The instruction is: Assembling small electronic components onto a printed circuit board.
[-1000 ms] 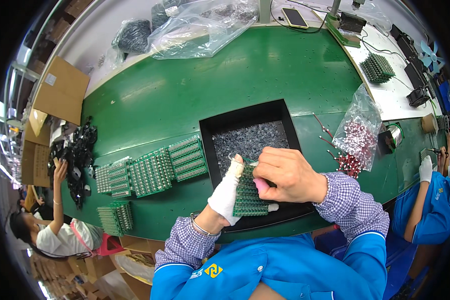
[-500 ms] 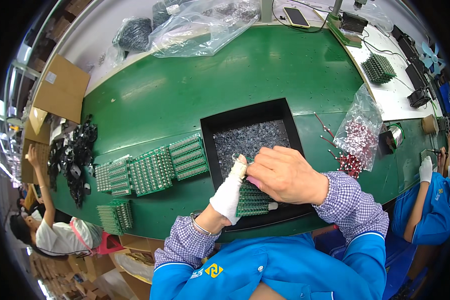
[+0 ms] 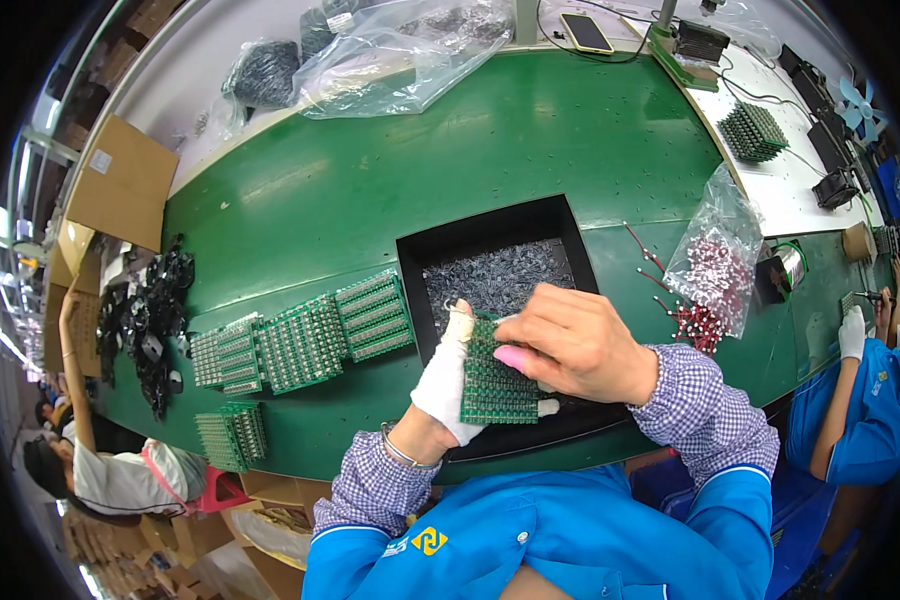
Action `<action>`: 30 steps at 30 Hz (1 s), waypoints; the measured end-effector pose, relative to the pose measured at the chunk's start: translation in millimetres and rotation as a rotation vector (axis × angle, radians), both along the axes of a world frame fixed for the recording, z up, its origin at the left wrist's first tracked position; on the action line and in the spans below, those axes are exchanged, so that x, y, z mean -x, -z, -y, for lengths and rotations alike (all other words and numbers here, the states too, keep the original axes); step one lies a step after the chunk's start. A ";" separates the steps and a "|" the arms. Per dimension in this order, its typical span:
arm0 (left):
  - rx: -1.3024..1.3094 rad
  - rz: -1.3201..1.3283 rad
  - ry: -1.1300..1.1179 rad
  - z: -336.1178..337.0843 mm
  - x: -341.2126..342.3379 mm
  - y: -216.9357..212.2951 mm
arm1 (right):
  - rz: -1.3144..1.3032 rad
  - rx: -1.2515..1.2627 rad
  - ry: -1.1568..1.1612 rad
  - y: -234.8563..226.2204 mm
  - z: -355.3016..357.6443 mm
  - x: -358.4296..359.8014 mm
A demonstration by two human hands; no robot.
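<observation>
Over the black rectangular plastic tray [image 3: 420,262], the white-gloved left hand [image 3: 448,380] grips a green ridged rectangular circuit-board panel [image 3: 494,388]; the bare right hand [image 3: 577,345] pinches its top edge.

From my remote seat I see the green worktop [image 3: 350,190] curving across the view. Left of centre, flat green circuit panels [image 3: 305,340] lie side by side, with a smaller stack of green panels [image 3: 232,435] nearer the front edge. A clear plastic bag of red-and-white parts [image 3: 715,265] sits on the right, with loose red-wired pieces [image 3: 685,322] spilled just beside it. At the far edge lie a large crumpled clear plastic bag [image 3: 400,55] and a dark phone [image 3: 587,32]. A brown cardboard box [image 3: 120,185] stands off the left end, above a heap of black parts [image 3: 150,310].
</observation>
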State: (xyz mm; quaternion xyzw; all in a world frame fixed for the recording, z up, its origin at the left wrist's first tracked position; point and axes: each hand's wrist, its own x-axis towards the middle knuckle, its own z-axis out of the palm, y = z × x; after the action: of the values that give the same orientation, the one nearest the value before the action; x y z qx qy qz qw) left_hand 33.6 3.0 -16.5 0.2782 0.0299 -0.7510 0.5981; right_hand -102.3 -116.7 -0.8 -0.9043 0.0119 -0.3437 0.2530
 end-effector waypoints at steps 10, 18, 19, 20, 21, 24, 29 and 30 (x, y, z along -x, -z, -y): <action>-0.050 0.094 0.009 2.4 5.1 -6.1 | -0.055 -0.015 0.013 0.7 1.2 -10.7; 0.025 -0.061 0.014 1.0 0.6 -0.5 | -0.087 0.098 0.021 -0.7 1.1 -2.9; 0.006 -0.003 0.009 1.8 2.8 -4.5 | -0.090 0.172 0.038 -1.1 0.0 -4.6; -0.014 0.056 0.004 2.3 4.9 -8.0 | -0.093 0.246 0.054 -1.5 -1.1 -6.3; -0.033 0.115 -0.001 2.6 6.3 -9.5 | -0.095 0.320 0.069 -1.7 -1.9 -7.4; -0.107 0.217 -0.039 1.2 9.0 -9.9 | -0.123 0.327 0.073 -0.4 -5.6 -8.6; -0.206 0.402 -0.076 2.0 15.1 -18.0 | -0.166 0.350 0.052 -7.2 -7.2 -7.4; -0.219 0.444 -0.077 2.5 16.3 -20.9 | -0.173 0.357 0.038 -10.1 -6.8 -7.0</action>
State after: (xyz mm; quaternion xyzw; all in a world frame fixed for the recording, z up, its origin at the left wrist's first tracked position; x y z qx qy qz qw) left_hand 17.2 0.6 4.4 0.4983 -0.0104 -0.6403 0.5844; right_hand -95.3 -109.9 9.3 -0.9606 -0.0105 -0.2660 0.0801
